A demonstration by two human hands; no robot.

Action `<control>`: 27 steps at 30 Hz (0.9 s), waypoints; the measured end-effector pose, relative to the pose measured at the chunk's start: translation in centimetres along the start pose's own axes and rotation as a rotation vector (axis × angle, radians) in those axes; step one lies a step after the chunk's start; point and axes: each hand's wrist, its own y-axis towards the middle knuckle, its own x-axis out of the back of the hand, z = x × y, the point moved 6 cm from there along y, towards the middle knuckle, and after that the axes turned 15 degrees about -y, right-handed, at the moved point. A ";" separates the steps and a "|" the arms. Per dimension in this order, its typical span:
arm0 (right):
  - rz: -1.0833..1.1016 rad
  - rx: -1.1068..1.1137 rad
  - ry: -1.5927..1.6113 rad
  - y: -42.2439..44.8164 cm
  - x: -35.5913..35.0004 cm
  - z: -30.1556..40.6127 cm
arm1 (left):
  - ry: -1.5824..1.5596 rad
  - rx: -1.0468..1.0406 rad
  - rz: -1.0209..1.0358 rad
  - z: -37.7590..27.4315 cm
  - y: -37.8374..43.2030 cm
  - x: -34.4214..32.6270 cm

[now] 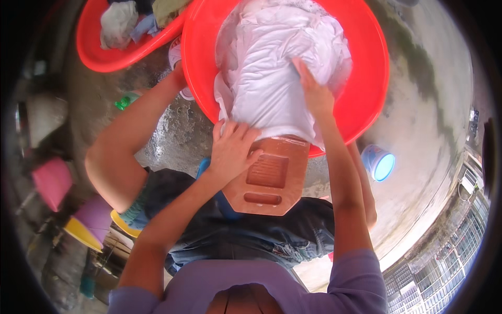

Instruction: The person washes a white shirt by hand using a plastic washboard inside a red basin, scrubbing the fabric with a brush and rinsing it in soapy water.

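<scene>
A wet white cloth (pixel 270 90), apparently a garment, is draped over a brown washboard (pixel 276 196) that leans into a large red basin (pixel 364 78). The washboard's lower end, with a ribbed recess and a slot, sticks out over my lap. My left hand (pixel 235 151) presses the cloth's near edge against the board's left side, fingers spread over it. Upon the cloth's right side lies my right hand (pixel 317 94). Something pinkish shows at its fingertips; whether it is a held thing or the fingers themselves I cannot tell. Suds line the basin's inside.
A second red basin (pixel 88 43) at the upper left holds several pieces of laundry (pixel 119 24). A green-capped bottle (pixel 124 102) lies on the wet concrete floor (pixel 180 125). To the right is a small blue-and-white tub (pixel 378 163). Pink (pixel 53 182) and purple (pixel 94 216) containers are at left.
</scene>
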 end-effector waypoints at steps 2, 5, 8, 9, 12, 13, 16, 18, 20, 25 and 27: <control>0.103 -0.092 -0.006 5.1 -0.8 -0.3 | 0.008 -0.027 0.043 1.9 1.3 -0.6; 0.157 -0.229 0.210 4.3 -2.0 -1.8 | -0.001 -0.150 0.056 3.4 2.9 -0.1; 0.395 -0.034 0.564 -4.1 -1.8 -1.5 | -0.120 -0.252 0.069 3.9 3.2 0.0; 0.380 0.017 0.511 -7.0 -0.7 -0.8 | -0.204 -0.072 0.083 4.5 3.4 0.1; 0.406 -0.042 0.481 -9.9 0.7 -1.8 | -0.304 0.057 0.139 3.3 4.1 -0.3; 0.469 -0.136 0.515 -10.7 0.1 -2.5 | -0.315 0.033 0.182 2.5 4.1 -0.5; 0.496 0.035 0.497 -14.3 -0.1 -3.8 | -0.247 -0.048 0.322 1.6 1.3 0.1; 0.562 0.191 0.405 -16.2 1.5 -3.0 | -0.199 -0.095 0.416 0.4 -0.1 0.7; 1.144 0.135 0.489 -18.7 3.1 -2.0 | -0.129 0.095 0.948 -0.5 -1.3 0.2; 0.463 -0.560 1.250 -7.4 -0.9 -9.5 | -0.203 0.070 0.453 1.1 5.7 -0.6; 0.288 -0.834 1.281 -2.6 -7.2 -9.6 | 0.225 -0.146 0.196 1.6 5.9 -2.8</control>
